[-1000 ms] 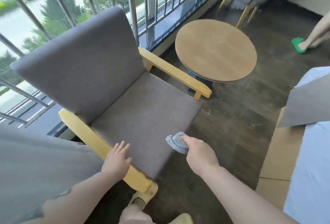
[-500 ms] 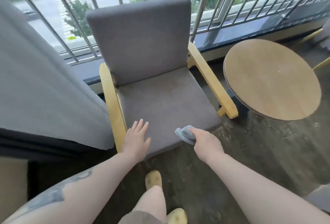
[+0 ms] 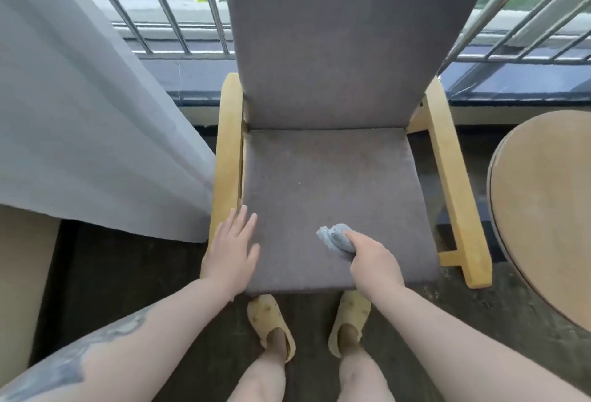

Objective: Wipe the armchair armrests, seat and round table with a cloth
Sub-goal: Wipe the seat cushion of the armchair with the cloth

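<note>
**A:** Bottom of the frame first: your yellow slippers (image 3: 271, 325) are planted right at the front edge of the seat (image 3: 329, 184), so you're squared up to the armchair (image 3: 351, 33) and can lean straight over it.

**B:** And your hands? Your left hand (image 3: 232, 249) lies flat, fingers straight and spread, at the lower left corner of the cushion where it meets the left armrest (image 3: 227, 145). That looks like a brace to me, steadying you or the chair while the other hand works.

**A:** Agreed. Your right hand (image 3: 372, 265) has its fingers curled around the cloth (image 3: 335, 236), a small grey-blue wad bunched tight, with the forefinger laid along the top. It sits low on the seat, a little right of centre. Whether it's pressing into the fabric or hovering just above, I can't tell.

**B:** Bunching it that way gives you a firm pad to scrub with. My guess is the seat is the step in hand.

**A:** Further up, the right armrest (image 3: 454, 177) runs down the right side, bare wood, nothing on it.

**B:** And at the right edge of the frame, the round table (image 3: 543, 209), its surface just beside that armrest, so it's a short reach afterwards.

**A:** Behind it all, a grey curtain (image 3: 80, 97) at upper left hangs beside the left armrest, and railings (image 3: 166, 8) cross the top.
</note>
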Demonstrator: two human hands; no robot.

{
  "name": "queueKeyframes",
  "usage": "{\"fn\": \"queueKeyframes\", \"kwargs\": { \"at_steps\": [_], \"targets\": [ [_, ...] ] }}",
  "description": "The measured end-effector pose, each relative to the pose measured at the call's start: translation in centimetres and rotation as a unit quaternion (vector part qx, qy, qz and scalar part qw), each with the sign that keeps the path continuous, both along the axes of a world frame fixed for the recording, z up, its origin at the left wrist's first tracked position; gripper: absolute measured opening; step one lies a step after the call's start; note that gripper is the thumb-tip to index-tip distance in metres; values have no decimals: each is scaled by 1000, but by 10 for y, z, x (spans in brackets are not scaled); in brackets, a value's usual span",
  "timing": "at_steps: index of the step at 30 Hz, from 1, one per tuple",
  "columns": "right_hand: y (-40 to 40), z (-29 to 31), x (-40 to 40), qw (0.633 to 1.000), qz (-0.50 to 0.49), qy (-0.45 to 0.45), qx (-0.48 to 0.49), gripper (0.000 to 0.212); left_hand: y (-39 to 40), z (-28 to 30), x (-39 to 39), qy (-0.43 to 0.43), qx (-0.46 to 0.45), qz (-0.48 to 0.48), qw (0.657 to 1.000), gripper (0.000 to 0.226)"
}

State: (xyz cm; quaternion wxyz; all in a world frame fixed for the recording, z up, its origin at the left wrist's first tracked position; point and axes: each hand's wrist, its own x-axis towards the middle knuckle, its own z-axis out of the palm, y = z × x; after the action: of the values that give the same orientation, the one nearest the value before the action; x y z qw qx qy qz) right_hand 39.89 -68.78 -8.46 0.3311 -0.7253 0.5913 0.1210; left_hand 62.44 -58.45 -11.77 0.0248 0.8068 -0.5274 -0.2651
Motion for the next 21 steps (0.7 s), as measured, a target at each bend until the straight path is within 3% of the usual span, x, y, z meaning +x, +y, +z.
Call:
{"fn": "queueKeyframes", "kwargs": {
  "at_steps": [7,10,14,19,21],
  "targets": [
    [-70,-107,30,992,113,-57,-13,64,-45,-85,54,-85,-53,4,995,56],
    [-108,-165,53,979,170,-88,-77,64,-54,-119,64,-89,-53,34,994,60],
    [-121,-235,76,970,231,-31,-70,55,-51,-138,59,-107,-73,56,990,63],
    [-105,-247,80,990,65,-64,-111,81,-49,-141,58,-113,-72,59,989,67],
    [-111,-244,96,992,-15,-46,-113,79,-51,-142,56,-111,-68,62,990,72]
  ]
}}
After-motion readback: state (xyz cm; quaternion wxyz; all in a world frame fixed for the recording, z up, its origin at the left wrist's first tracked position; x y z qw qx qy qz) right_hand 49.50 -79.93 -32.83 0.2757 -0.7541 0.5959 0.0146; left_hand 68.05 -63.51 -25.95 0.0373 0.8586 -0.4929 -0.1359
